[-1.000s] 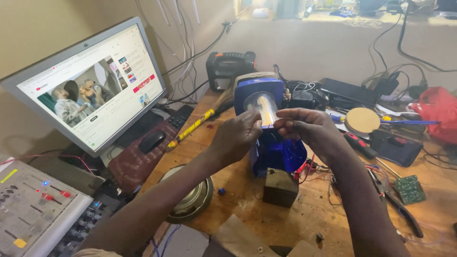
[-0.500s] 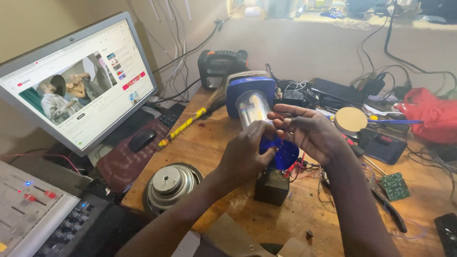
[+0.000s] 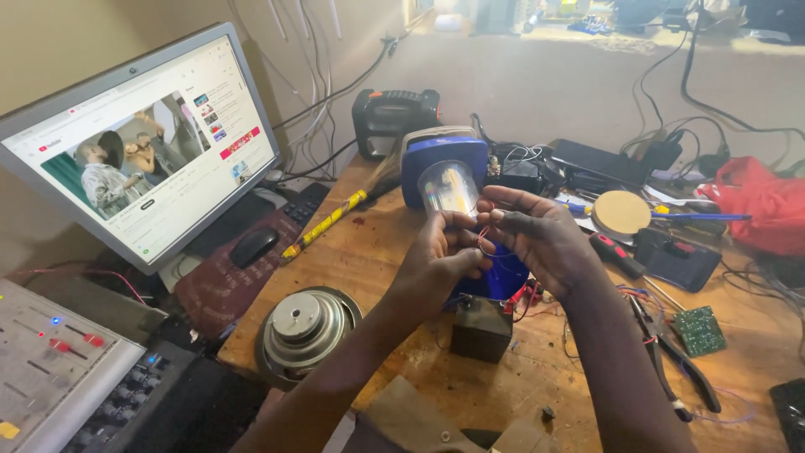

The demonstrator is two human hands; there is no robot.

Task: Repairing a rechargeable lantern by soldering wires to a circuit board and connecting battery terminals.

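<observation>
Both forearms come in from the bottom edge, angled up and inward, meeting over the middle of the wooden bench. Left hand is curled, fingers bunched and pinched on a thin red wire; can't tell how firmly. Right hand is half open, palm facing left, fingers spread and bent, fingertips touching the same wire and close to the left hand's fingers. Hands are nearly together, just in front of the clear lens of a blue lantern, whose blue body shows below and behind them. Just under the hands sits a small dark battery block with red leads beside it. Left of that, a bare speaker lies magnet up on the bench edge. Right side: pliers and a small green circuit board. Further left, a mouse on a maroon pad below a lit monitor; a mixer at the near left corner. Behind the lantern, a black torch and tangled cables.
</observation>
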